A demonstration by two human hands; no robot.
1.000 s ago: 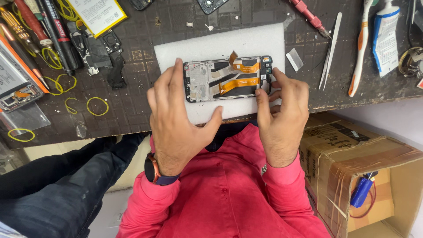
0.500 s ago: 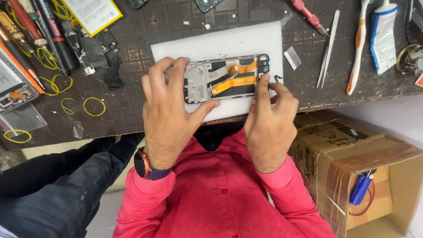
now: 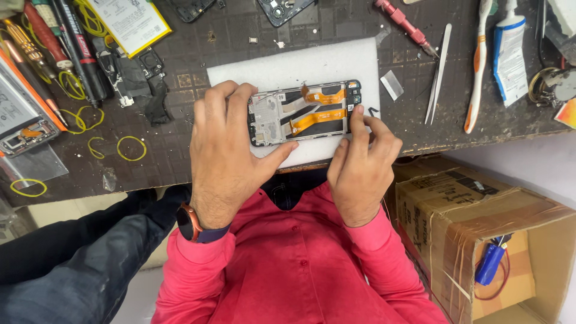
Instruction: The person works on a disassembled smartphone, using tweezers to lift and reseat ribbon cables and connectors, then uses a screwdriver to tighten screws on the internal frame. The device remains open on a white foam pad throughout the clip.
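Left hand (image 3: 225, 150) clamped over the left end of the phone (image 3: 305, 112), fingers curled across its top edge, thumb stretched along the bottom edge: a firm grip on the frame. Right hand (image 3: 360, 168) loosely bent, grasping nothing; index fingertip (image 3: 358, 111) pressed against the phone's right end, other fingers tucked just beside it. Phone opened, back off, lying flat and lengthwise between the two hands, orange flex cables (image 3: 318, 117) and a grey shield exposed. Beneath it a white foam pad (image 3: 300, 66), resting on the dark gridded bench (image 3: 180, 162) near the front edge. Right of the pad: a small clear strip (image 3: 392, 84), tweezers (image 3: 438, 73), a red screwdriver (image 3: 401, 22), a toothbrush (image 3: 478, 66), a glue tube (image 3: 509, 51). Left of the pad: black parts (image 3: 141, 84), yellow rubber bands (image 3: 131, 148), a battery (image 3: 129, 21), pens and drivers (image 3: 54, 51) along the far left. Orange-cased watch (image 3: 191, 223) on the left wrist, red shirt (image 3: 288, 264) below. Taped cardboard box (image 3: 486, 228) on the floor at the right, a blue tool (image 3: 491, 264) inside.
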